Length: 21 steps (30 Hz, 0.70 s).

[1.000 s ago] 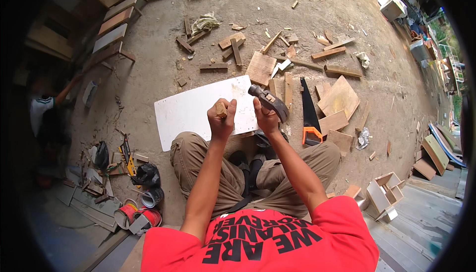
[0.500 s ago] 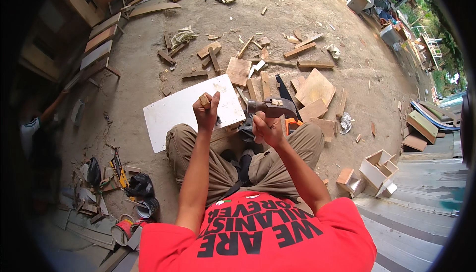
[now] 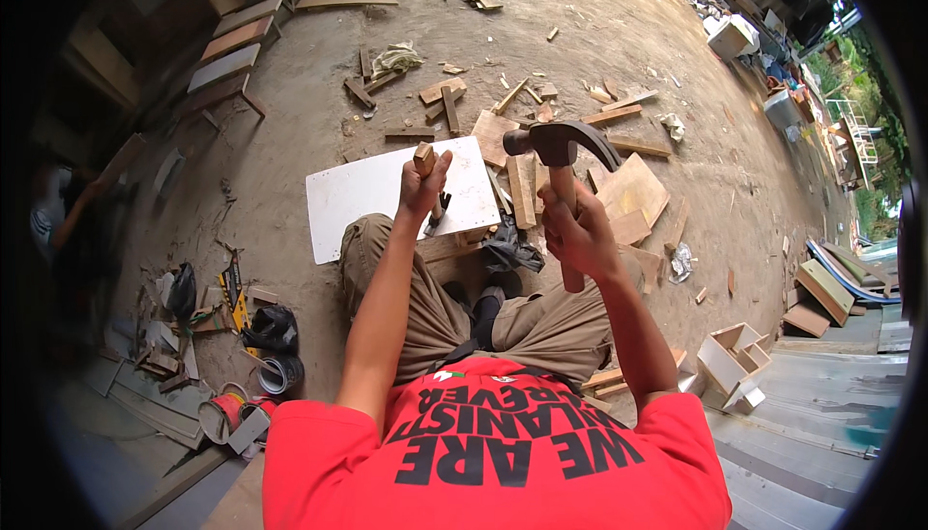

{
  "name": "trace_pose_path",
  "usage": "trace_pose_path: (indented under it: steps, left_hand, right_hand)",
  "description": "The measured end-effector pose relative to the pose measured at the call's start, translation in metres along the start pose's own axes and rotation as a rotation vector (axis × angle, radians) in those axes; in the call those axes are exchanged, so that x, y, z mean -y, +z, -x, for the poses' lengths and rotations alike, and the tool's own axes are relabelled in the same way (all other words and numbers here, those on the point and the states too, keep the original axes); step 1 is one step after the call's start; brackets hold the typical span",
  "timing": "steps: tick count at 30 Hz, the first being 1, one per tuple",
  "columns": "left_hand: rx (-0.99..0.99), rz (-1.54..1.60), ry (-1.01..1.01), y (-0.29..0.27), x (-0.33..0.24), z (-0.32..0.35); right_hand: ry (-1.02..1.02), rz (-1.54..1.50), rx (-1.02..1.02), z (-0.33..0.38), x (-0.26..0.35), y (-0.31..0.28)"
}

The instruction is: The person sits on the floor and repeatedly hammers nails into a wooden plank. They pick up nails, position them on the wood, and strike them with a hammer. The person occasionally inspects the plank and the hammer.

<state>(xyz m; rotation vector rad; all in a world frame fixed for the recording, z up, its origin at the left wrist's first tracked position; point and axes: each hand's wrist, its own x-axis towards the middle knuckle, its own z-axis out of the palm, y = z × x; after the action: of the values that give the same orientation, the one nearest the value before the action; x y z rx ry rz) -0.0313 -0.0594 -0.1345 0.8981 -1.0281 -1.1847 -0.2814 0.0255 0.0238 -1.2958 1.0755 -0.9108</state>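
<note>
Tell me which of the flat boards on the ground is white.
The large rectangular white board, lying on the dirt just beyond the person's knees, below the left hand. The other boards and offcuts around it are bare brown wood.

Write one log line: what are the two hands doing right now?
left hand: grips small wooden piece | right hand: holds hammer raised | below: white board

Your right hand [image 3: 578, 230] covers most of the hammer [image 3: 561, 143] handle. Your left hand [image 3: 422, 189] hides all but the top of the small wood block [image 3: 423, 157]; below it, beside the white board [image 3: 387, 191], the dark tool is too small to tell.
</note>
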Motion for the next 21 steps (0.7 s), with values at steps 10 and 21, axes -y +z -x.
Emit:
trace_pose_path:
  steps: [10,21]
  left_hand:
    - [0.026,-0.194,0.13,0.012,0.011,-0.01]
    - [0.008,-0.131,0.068,0.01,0.014,-0.013]
  right_hand:
    - [-0.168,0.636,0.039,-0.022,0.041,0.034]
    - [-0.167,0.752,0.14,-0.055,0.055,0.053]
